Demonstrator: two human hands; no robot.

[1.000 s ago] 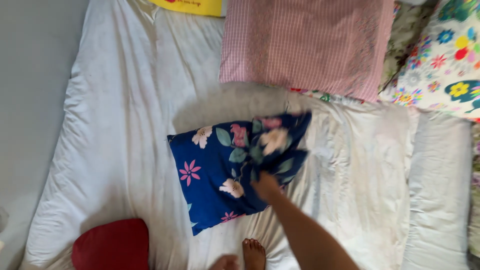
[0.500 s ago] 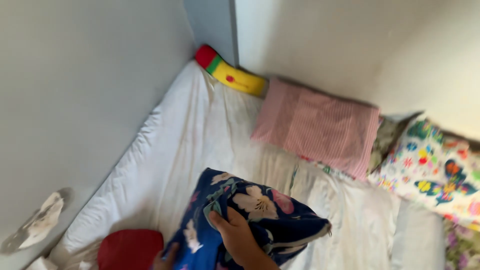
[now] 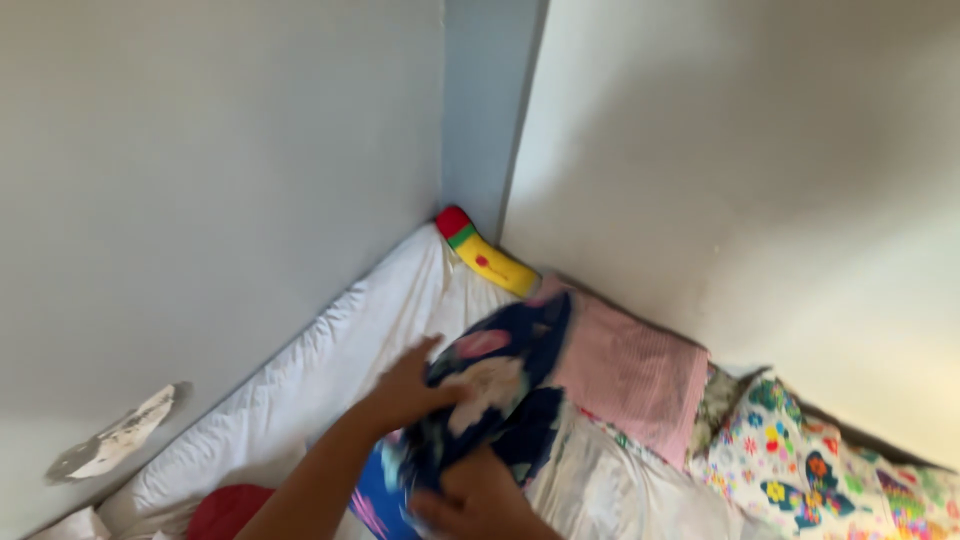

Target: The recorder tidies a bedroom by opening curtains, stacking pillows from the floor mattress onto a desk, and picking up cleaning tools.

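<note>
A dark blue pillow with a pink and white flower print (image 3: 500,390) is lifted off the white mattress (image 3: 330,370). My left hand (image 3: 405,390) grips its left side, with the arm reaching in from the lower left. My right hand (image 3: 480,500) holds it from below at the bottom edge of the view. The pillow is blurred by motion and partly covers a pink striped pillow (image 3: 630,375) behind it.
A yellow, red and green cushion (image 3: 480,255) lies in the corner where the grey walls meet. A white pillow with colourful flowers (image 3: 790,460) lies at the right. A red cushion (image 3: 225,510) sits at the bottom left. A patch of peeled paint (image 3: 115,445) marks the left wall.
The pillow has risen from lying flat on the mattress to being held up in both hands. The view has tilted up toward the corner of the walls.
</note>
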